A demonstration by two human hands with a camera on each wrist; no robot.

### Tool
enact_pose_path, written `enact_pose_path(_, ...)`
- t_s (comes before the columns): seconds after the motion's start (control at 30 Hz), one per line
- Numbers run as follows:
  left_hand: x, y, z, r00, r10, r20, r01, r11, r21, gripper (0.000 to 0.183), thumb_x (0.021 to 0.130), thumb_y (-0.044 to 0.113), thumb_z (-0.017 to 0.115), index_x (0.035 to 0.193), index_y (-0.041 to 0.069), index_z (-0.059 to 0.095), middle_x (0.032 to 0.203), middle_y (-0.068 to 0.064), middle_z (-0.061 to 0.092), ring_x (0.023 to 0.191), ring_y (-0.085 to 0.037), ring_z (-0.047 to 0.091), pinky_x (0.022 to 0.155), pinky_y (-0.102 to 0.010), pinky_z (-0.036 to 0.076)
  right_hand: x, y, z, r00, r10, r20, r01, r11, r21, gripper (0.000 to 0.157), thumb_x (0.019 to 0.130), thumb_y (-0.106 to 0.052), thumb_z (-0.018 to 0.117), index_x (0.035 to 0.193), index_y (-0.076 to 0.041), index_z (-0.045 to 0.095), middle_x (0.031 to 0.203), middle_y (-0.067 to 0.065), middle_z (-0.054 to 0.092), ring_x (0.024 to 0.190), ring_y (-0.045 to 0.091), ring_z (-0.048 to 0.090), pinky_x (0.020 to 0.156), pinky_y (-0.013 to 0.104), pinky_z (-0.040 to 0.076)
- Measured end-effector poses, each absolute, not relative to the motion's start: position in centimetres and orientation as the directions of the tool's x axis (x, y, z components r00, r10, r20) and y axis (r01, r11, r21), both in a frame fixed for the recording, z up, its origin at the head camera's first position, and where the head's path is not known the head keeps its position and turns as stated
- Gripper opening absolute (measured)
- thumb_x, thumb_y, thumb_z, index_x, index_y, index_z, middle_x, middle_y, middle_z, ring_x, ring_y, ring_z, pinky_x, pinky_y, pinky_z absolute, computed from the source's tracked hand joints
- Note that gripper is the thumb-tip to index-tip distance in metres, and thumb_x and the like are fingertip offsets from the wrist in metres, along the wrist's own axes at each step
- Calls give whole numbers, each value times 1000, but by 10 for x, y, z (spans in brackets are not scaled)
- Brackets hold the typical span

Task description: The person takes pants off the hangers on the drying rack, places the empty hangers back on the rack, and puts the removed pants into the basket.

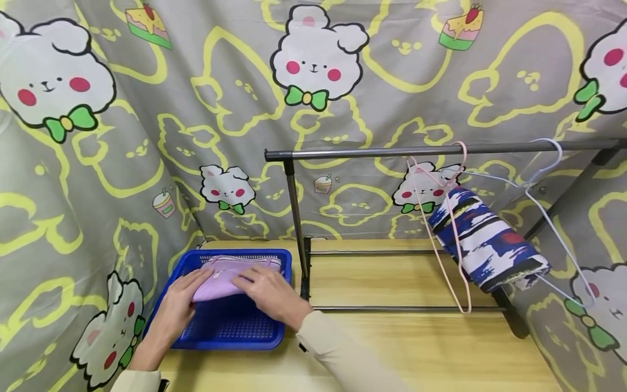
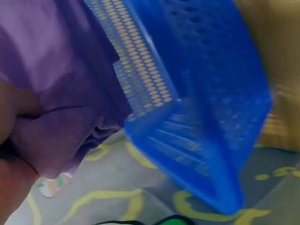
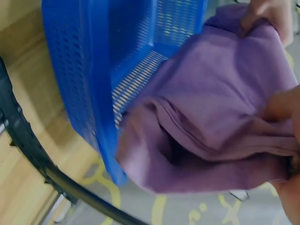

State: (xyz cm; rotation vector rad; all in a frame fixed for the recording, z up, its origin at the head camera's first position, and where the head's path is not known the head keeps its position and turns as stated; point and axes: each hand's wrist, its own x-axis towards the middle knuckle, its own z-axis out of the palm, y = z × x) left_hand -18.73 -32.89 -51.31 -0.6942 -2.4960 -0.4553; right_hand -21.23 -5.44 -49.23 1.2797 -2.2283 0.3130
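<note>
A folded light purple garment with thin straps hangs over the blue plastic basket. My left hand grips its left end; in the left wrist view the thumb and fingers pinch the purple cloth. At the other end my right hand holds the garment between thumb and fingers. Seen from the right wrist, the folded layers gape at the near end, and the left hand shows at the far end. The basket's perforated floor is visible beside the cloth.
Right of the basket stands a dark metal clothes rack on the wooden surface. On its bar hang a pink hanger and a pale blue hanger bearing a patterned cloth. A printed grey curtain surrounds the place.
</note>
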Motion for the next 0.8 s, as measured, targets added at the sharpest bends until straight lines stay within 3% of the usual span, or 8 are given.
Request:
enact_pose_path(0.2,-195,-352,-536,-735,437,519,559,824,98,94,43,-32,66,132,1,65,129,-26,64,112,-50,59,84,-72,46,-215,-80,-518,-351,-767,537,-843,509,176,30,103,-14,61,132,-19,70,132,-4,68,124,15,60,112,30,42)
enact_pose_path(0.37,-197,-360,-552,-737,510,443,583,812,37,104,34,-28,76,133,0,61,129,-28,62,110,-53,59,83,-70,47,-217,-86,-539,-345,-805,482,-837,496,231,32,104,-19,59,135,-20,68,135,-6,66,127,13,58,110,33,44)
enact_pose_path(0.57,-185,-358,-572,-826,453,335,505,859,82,103,43,-27,80,138,4,57,137,-29,57,118,-53,55,89,-76,43,-213,-83,-557,-395,-848,354,-847,486,217,38,106,-22,57,143,-24,63,143,-7,61,133,13,54,114,36,40)
enact_pose_path(0.67,-177,-357,-581,-877,434,205,463,878,122,100,48,-25,82,139,6,55,140,-32,54,120,-58,53,88,-81,40,-209,-82,-566,-423,-877,230,-869,464,172,43,103,-21,62,145,-26,61,145,-7,59,134,13,54,112,35,42)
enact_pose_path(0.8,-175,-356,-584,-902,422,92,432,877,209,87,56,-25,75,136,4,57,140,-37,51,123,-66,47,86,-83,39,-204,-84,-568,-463,-878,123,-875,474,96,50,95,-17,74,142,-29,62,144,-10,59,131,10,55,108,29,45)
